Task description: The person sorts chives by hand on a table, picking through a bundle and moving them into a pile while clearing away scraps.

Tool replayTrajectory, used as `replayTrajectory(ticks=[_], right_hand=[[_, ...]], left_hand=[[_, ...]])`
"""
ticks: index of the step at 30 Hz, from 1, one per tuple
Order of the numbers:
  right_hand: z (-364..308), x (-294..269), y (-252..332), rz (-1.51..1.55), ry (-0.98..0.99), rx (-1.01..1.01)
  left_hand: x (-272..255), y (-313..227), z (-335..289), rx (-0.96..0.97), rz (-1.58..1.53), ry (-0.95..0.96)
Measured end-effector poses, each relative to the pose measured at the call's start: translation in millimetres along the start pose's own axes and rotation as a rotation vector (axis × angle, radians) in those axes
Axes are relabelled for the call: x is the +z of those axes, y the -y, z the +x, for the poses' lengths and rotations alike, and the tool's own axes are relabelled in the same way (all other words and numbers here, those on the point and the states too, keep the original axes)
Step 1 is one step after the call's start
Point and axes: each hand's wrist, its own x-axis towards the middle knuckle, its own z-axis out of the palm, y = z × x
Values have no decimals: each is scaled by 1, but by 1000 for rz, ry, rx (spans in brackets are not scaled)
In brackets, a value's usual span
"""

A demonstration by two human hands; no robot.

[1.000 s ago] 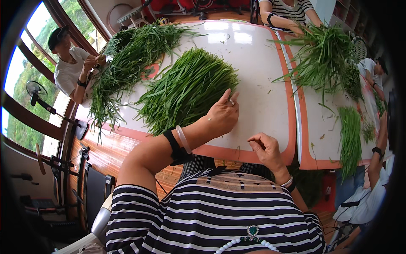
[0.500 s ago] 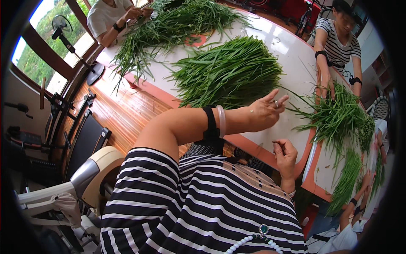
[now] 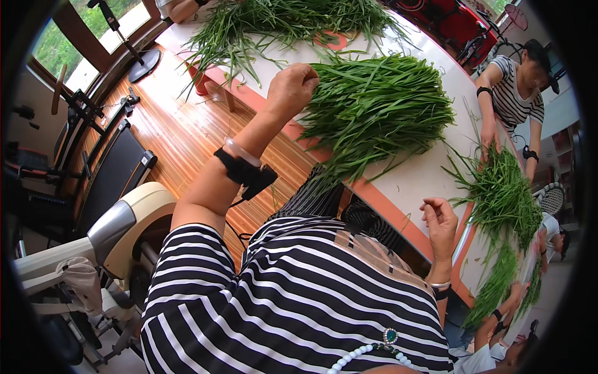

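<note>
A thick heap of garlic chives (image 3: 380, 115), long flat green leaves lying mostly side by side, rests on the white table (image 3: 398, 193) with the pinkish-orange border. My left hand (image 3: 291, 92) is at the heap's left end, its fingers curled closed against the leaf tips. What they pinch, if anything, is hidden. My right hand (image 3: 440, 225) hovers above the near table edge, to the right of the heap and apart from it. Its fingers are loosely bent and spread a little, with nothing visible in them.
More loose greens (image 3: 280, 28) spread along the far side, where another person's arm (image 3: 184, 9) shows. At right, a person in stripes (image 3: 514, 81) handles another pile (image 3: 501, 187). Exercise equipment (image 3: 112, 230) and a treadmill (image 3: 115, 174) stand at left.
My left hand has swung leftward from the heap's near right side to its left end, and its fingers have closed. My right hand has shifted slightly right and loosened. The view has shifted.
</note>
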Motion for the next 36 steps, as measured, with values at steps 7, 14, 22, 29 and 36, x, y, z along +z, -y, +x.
replayTrajectory(ticks=[7, 14, 22, 29, 36], right_hand=[[58, 17, 62, -192, 4, -225], [104, 54, 116, -370, 126, -547], [140, 107, 121, -393, 96, -748], [191, 169, 117, -738, -125, -879], [205, 184, 112, -806, -67, -768]], left_hand=[[20, 0, 23, 68, 86, 107], [23, 0, 20, 34, 147, 175], [23, -1, 19, 71, 69, 119], [22, -9, 14, 362, 242, 19], [14, -15, 17, 305, 197, 72]])
